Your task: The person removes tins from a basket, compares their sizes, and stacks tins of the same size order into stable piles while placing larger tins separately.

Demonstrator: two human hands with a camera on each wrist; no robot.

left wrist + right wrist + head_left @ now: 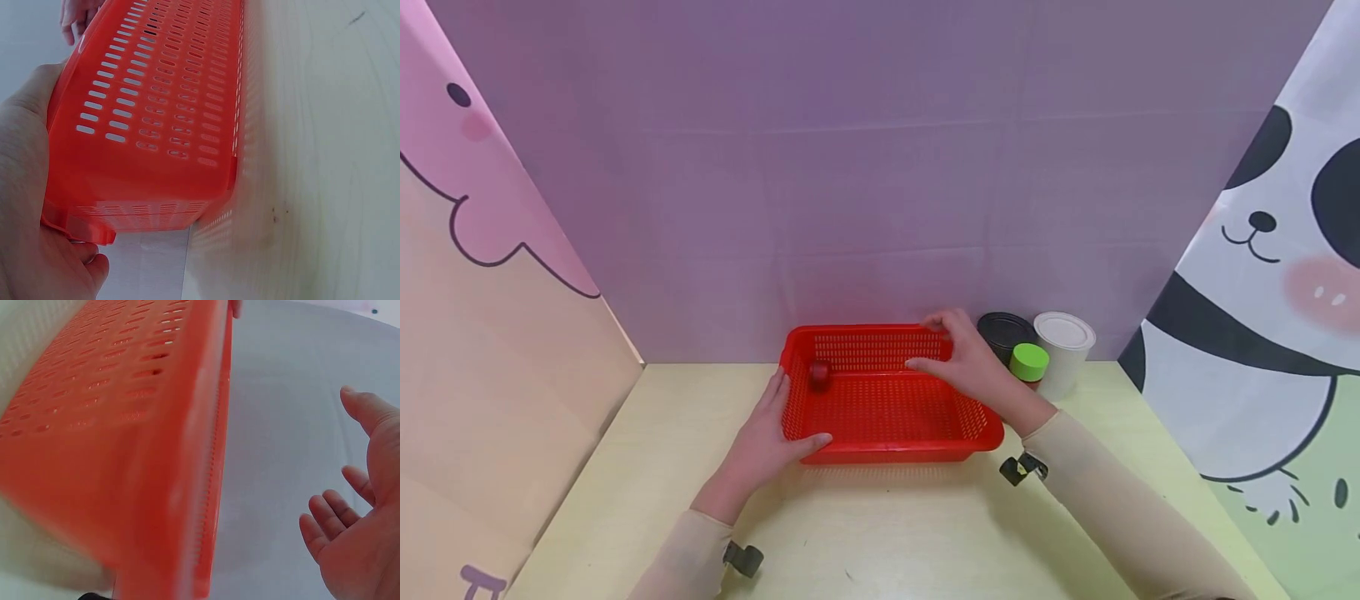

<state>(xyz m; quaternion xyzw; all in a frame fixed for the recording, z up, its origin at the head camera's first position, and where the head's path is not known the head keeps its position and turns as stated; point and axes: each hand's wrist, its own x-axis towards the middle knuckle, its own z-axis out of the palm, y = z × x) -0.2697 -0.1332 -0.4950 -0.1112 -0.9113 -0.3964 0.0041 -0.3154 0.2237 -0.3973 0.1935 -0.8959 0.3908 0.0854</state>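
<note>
A red perforated plastic basket (887,457) stands on the table; a small dark red, roundish object (820,374) lies inside at its back left. My left hand (767,437) grips the basket's left end, with the thumb along the near rim. In the left wrist view, fingertips (94,265) curl under the rim's end. Above the right part of the basket is my right hand (966,358), thumb and fingers spread apart with nothing between them. The right wrist view shows that hand (369,531) apart from the basket wall (125,469).
Just right of the basket stand a black-lidded container (1006,331), a white-lidded tub (1065,333) and a small jar with a green lid (1028,362). A purple backdrop (887,183) rises behind the pale wooden table (865,542). Printed panels flank both sides.
</note>
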